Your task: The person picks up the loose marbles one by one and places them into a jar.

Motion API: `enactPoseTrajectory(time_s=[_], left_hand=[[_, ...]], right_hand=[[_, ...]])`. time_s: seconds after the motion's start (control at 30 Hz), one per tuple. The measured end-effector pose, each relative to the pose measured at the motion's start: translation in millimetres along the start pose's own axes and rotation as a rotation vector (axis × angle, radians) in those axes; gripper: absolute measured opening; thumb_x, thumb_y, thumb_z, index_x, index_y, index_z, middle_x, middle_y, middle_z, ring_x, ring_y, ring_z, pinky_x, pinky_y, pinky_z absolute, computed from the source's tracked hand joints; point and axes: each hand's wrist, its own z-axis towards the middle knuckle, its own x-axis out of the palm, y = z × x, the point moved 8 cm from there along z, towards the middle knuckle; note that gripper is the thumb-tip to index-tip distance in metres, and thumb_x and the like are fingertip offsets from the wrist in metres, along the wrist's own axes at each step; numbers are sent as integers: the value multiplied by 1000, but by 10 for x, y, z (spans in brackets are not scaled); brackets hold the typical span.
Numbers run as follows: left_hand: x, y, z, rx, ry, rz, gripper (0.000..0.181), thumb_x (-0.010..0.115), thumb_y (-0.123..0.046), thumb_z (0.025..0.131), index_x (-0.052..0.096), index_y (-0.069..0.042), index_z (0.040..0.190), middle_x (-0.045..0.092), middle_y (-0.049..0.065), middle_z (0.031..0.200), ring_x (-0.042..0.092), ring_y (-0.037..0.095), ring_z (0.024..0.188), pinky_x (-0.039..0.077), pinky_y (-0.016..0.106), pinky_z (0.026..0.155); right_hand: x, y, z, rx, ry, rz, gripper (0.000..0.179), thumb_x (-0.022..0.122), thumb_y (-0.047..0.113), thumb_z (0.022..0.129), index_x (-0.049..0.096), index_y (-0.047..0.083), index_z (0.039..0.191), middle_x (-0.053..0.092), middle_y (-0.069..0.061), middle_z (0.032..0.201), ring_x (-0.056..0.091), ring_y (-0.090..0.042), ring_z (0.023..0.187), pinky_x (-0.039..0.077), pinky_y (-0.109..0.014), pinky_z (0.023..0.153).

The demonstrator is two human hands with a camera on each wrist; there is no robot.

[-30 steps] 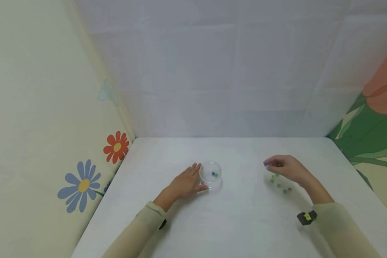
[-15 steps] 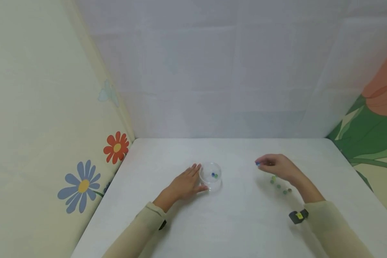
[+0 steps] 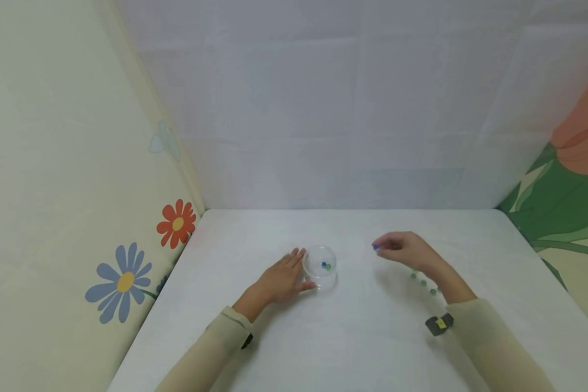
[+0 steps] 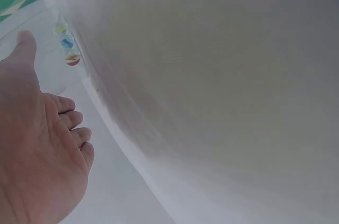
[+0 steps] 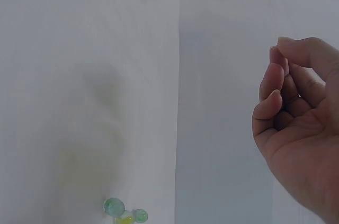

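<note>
My left hand [image 3: 280, 280] rests on the table with its fingers straight and thumb spread, beside a clear round cup [image 3: 322, 284]. Inside the cup, a blue marble [image 3: 324, 264] and a green marble [image 3: 328, 267] show; the left wrist view also has a red-and-white marble [image 4: 72, 60] there. To the cup's right, my right hand [image 3: 404, 251] is raised above the table. Its thumb and fingertips pinch a blue marble [image 3: 376, 247], which the fingers hide in the right wrist view.
Several green marbles [image 3: 423, 282] lie on the white table [image 3: 353, 337] below the right forearm, with a yellow marble [image 5: 125, 218] among them. A white sheet [image 3: 294, 109] rises behind the table. Flower-printed cloth [image 3: 54, 163] stands at both sides.
My right hand has travelled left toward the cup, carrying the blue marble. The left hand and the cup have stayed where they were.
</note>
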Motion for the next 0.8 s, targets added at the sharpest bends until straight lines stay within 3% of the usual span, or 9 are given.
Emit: enactPoseTrajectory(time_s=[0.57, 0.8], left_hand=[[-9, -7, -1, 2, 5, -27, 94, 43, -68, 99, 20, 1, 160, 22, 14, 167, 18, 29, 155, 17, 39, 128], [-3, -3, -2, 0, -3, -30, 94, 44, -67, 99, 20, 0, 160, 22, 14, 167, 18, 29, 155, 18, 39, 127]], right_hand=[[170, 159, 135, -33, 26, -20, 27, 70, 20, 97, 72, 7, 121, 72, -3, 106, 64, -19, 97, 58, -38, 87], [267, 229, 185, -15, 51, 35, 26, 70, 22, 97, 72, 10, 120, 72, -1, 107, 64, -19, 98, 57, -37, 88]])
